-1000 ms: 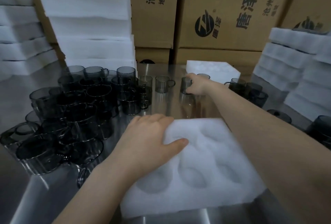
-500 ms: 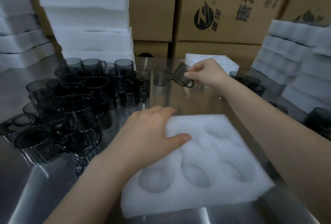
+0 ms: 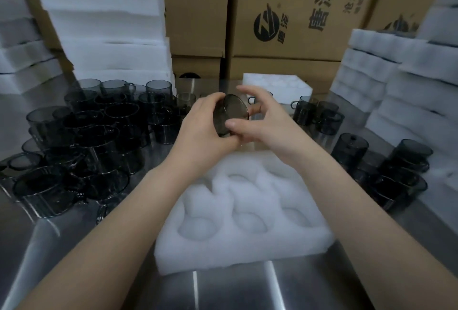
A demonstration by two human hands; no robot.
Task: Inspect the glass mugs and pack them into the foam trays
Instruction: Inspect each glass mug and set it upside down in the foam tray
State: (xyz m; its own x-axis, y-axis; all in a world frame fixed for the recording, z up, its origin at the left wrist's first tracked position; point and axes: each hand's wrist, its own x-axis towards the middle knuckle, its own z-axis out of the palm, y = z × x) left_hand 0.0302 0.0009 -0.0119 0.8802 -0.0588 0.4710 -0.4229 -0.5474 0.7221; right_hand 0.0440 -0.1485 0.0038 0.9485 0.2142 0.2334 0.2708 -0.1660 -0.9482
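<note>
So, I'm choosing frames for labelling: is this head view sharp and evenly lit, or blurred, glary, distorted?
Head view: dim, flat light; the held smoky grey glass mug slightly soft; glare streaks on the stainless steel table; wide-angle bending tilts the white foam stacks at the sides.

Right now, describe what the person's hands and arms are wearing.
Nothing is worn. The left hand and the right hand are ungloved, with no rings, watch or bracelet visible. No sleeve shows on either arm up to the frame's edge.
</note>
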